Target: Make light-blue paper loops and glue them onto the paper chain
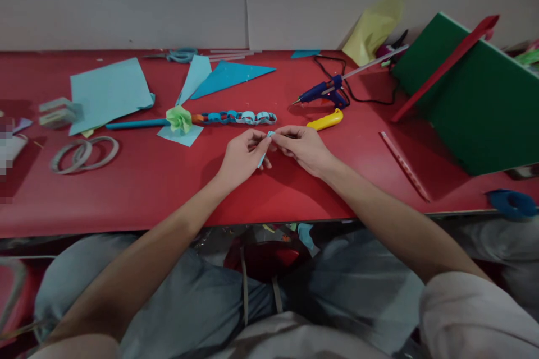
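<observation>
Between my two hands is a small light blue paper strip (pixel 261 160), held above the red table. My left hand (pixel 243 156) pinches it between thumb and fingers. The fingertips of my right hand (pixel 304 148) are closed on the strip's upper end. Just beyond them lies a paper chain (pixel 252 118) of blue and light blue links, with orange near its left end. It meets a green paper flower (pixel 179 118) on a blue paper stick (pixel 137 124). A yellow-handled cutter (pixel 330 120) rests close to my right hand, its far end partly hidden.
A blue glue gun (pixel 322 92) with a glue stick and black cord lies behind the cutter. Light blue paper (pixel 109 92), blue paper (pixel 231 76), scissors (pixel 182 55) and tape rings (pixel 71 155) are leftward. At right stand a green board (pixel 475 101) and a pencil (pixel 405 166).
</observation>
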`<state>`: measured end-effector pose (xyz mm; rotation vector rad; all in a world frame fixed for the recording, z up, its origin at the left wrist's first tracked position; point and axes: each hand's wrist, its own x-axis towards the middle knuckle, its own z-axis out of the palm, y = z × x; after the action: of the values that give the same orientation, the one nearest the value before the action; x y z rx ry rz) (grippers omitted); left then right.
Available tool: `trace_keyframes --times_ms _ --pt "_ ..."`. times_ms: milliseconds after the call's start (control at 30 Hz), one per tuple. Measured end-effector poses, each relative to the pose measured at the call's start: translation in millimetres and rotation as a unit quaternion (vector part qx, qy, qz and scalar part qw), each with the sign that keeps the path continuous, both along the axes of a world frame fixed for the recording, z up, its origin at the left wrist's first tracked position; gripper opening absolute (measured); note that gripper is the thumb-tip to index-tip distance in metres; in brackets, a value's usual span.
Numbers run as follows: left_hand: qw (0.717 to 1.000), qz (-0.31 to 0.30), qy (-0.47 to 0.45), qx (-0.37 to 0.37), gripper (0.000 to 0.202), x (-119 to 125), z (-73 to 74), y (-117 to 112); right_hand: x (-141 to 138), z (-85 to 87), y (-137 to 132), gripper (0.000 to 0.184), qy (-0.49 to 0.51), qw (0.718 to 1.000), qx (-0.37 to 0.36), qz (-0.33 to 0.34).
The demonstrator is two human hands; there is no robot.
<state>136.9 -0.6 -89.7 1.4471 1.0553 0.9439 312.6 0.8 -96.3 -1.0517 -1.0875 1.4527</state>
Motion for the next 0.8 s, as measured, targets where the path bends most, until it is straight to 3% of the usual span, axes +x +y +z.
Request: trace_keyframes --times_ms 333,800 --pt "0.999 0.007 -0.044 -0.016 0.049 -6 -9.4 6 -3 -3.3 0 0.043 -0.013 1.0 0.009 -0.017" --pt "0.999 0.005 -0.035 -0.006 0.04 -7 -3.0 4 -4 -1.7 -4 0.039 -0.036 0.999 0.01 -0.011"
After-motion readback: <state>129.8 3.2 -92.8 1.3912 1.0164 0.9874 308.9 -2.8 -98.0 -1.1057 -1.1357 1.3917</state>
